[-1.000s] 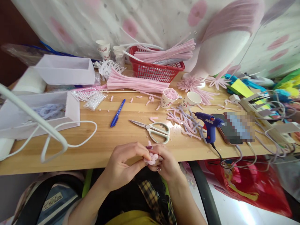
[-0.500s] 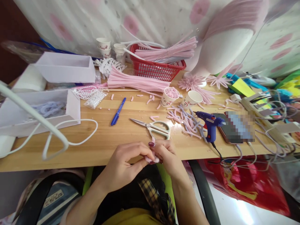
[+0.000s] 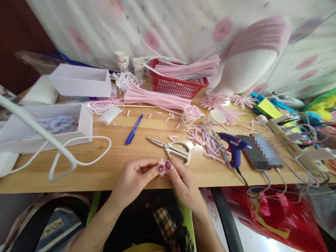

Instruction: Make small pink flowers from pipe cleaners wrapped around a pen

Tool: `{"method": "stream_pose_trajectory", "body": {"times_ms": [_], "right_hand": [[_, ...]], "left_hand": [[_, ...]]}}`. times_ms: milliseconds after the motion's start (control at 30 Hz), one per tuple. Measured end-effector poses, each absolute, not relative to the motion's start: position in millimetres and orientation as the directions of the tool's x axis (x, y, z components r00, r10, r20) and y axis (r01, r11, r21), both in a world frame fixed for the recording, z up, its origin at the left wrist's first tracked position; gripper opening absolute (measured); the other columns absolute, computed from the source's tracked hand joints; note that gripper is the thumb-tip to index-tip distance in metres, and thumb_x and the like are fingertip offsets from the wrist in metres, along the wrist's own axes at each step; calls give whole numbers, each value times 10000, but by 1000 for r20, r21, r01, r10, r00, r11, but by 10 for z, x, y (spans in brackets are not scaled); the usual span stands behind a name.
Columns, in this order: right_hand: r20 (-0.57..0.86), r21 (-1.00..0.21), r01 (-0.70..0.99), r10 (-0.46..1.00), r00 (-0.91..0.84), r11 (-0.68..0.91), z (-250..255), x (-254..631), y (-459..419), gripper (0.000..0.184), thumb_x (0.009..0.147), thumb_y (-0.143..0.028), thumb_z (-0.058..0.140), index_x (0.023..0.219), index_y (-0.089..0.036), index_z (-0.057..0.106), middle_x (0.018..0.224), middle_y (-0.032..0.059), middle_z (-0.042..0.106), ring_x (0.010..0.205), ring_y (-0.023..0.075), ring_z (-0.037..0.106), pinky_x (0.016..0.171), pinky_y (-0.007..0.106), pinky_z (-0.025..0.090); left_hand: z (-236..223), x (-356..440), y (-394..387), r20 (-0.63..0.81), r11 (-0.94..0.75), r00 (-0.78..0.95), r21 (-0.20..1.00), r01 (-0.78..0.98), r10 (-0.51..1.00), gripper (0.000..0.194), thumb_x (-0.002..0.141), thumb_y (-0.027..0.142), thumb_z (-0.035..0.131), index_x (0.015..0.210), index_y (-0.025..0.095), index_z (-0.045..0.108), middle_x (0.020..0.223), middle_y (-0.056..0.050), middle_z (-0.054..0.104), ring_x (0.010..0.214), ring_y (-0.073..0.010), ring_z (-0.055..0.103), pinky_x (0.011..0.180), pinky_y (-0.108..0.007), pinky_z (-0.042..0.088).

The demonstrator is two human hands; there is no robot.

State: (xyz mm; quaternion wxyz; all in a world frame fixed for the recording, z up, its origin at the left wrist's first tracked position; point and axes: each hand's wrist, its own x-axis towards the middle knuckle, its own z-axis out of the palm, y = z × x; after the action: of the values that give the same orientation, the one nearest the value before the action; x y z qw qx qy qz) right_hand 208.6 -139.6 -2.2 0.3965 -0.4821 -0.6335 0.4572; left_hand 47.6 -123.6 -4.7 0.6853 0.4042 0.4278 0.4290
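Between my fingertips is a short curled piece of pink pipe cleaner [image 3: 162,168], mostly hidden by my thumbs. My left hand [image 3: 138,176] pinches it from the left, thumb on top. My right hand [image 3: 182,180] pinches it from the right, its thumbnail close to the left one. Both hands are just over the table's front edge. Right beyond them lie scissors [image 3: 173,149] with pale handles, blades slightly apart and pointing left. Cut pink and grey pipe cleaner pieces [image 3: 207,141] are heaped to the right of the scissors.
A paper cup of pink pieces [image 3: 190,115] stands beside another paper cup [image 3: 214,119]. Blue pen [image 3: 134,129], glue gun [image 3: 234,145] and phone [image 3: 256,150] lie around. Behind are a pink pipe cleaner bundle [image 3: 157,97], red basket [image 3: 178,87] and mannequin head [image 3: 249,59]. White boxes [image 3: 81,82] stand left.
My hands have moved slightly up and left with the pink piece. Both thumbs now press it from above, side by side. The view has tilted a little.
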Motion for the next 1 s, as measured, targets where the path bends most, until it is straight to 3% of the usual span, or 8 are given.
{"method": "stream_pose_trajectory", "body": {"times_ms": [100, 333, 800, 1000], "right_hand": [[117, -950, 266, 975, -189, 165, -42, 2055, -1416, 359, 996, -338, 390, 666, -199, 393, 632, -41, 376, 576, 111, 349, 565, 247, 295], [159, -952, 237, 975, -155, 193, -101, 2011, -1465, 372, 989, -310, 409, 634, -199, 403, 602, -39, 367, 545, 112, 335, 541, 260, 281], [250, -892, 349, 956, -153, 289, -127, 1941, -1438, 365, 976, -265, 405, 623, -204, 335, 584, -38, 372, 529, 108, 362, 542, 263, 281], [149, -972, 162, 979, -138, 171, -150, 1933, -1464, 375, 987, -374, 395, 678, -199, 515, 624, -8, 487, 572, 136, 444, 558, 261, 353]], "left_hand": [[-31, 480, -1254, -289, 396, 321, 850, -347, 902, 267, 766, 404, 733, 707, 145, 761, 703, -40, 734, 667, -135, 657, 644, -212, 560], [-22, 459, -1250, -463, 623, 423, 650, -435, 779, 228, 629, 367, 841, 677, 155, 769, 651, -31, 728, 603, -123, 661, 606, -203, 564], [-18, 540, -1253, -437, 594, 404, 601, -534, 804, 209, 663, 302, 801, 584, 137, 700, 574, 7, 663, 536, -101, 608, 601, -235, 571], [-27, 560, -1267, -478, 593, 351, 630, -501, 805, 245, 658, 297, 776, 534, 129, 648, 545, 13, 628, 518, -91, 580, 548, -212, 551]]}}
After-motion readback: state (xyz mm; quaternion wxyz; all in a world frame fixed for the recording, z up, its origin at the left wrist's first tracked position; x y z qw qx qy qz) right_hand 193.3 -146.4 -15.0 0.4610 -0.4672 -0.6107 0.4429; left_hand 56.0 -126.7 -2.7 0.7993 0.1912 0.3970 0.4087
